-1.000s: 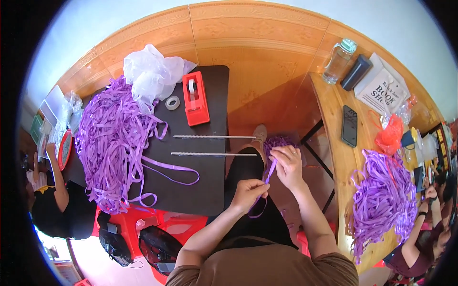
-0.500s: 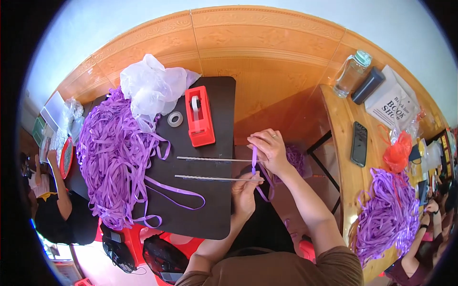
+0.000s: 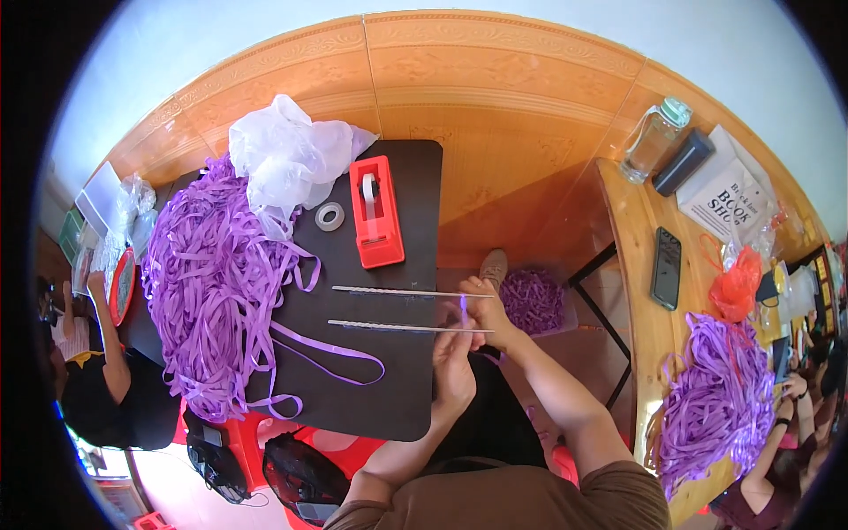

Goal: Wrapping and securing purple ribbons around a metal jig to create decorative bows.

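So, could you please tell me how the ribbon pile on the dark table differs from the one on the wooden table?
The left pile looks larger; the right pile looks smaller. A white bag overlaps the left pile in view, while a red bag sits at the right pile's far end. Both are tangled heaps of purple ribbon.

Black printed lettering [image 3: 726, 201] slants across the front of a white bag [image 3: 717, 163] on the wooden table [image 3: 624, 243] at right, beside a dark cylinder [image 3: 685, 162] and beyond a black phone [image 3: 667, 268]. The wording runs in stacked lines, a smaller line in mixed case above larger, heavier capitals, close to a crumpled clear plastic wrapper [image 3: 761, 237].
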A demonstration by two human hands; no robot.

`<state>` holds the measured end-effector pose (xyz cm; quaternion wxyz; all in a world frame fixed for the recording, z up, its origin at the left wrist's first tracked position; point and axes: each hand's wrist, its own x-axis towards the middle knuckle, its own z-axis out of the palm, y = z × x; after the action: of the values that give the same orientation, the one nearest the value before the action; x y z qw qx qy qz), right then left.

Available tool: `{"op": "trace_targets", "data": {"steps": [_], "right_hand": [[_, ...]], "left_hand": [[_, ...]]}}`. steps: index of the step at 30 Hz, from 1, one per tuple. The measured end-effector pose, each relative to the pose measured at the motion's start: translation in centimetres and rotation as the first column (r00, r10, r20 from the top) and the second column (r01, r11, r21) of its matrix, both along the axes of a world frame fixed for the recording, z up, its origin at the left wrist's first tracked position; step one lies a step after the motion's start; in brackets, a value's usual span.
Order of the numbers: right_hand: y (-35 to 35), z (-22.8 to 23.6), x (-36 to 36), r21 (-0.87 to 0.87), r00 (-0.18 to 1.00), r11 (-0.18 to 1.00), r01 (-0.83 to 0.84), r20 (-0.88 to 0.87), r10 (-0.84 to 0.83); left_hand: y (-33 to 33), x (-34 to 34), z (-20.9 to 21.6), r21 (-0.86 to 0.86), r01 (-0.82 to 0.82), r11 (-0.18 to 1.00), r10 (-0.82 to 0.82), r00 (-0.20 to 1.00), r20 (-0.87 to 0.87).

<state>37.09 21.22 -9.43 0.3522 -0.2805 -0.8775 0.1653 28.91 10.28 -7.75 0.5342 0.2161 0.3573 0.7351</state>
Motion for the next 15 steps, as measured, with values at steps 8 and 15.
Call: {"op": "trace_targets", "data": {"steps": [8, 15], "right_hand": [[-7.7, 1.6, 0.8, -0.077, 0.99, 0.996, -0.032, -0.137, 0.021], [-15.9, 1.3, 2.5, -0.338, 0.966, 0.924, -0.181, -0.235, 0.104]], "left_hand": [[-9.1, -0.5, 1.7, -0.287, 0.196, 0.938, -0.215, 0.976, -0.036], [-13.4, -2.9, 3.5, -0.239, 0.387, 0.89, -0.406, 0.913, -0.035]]}}
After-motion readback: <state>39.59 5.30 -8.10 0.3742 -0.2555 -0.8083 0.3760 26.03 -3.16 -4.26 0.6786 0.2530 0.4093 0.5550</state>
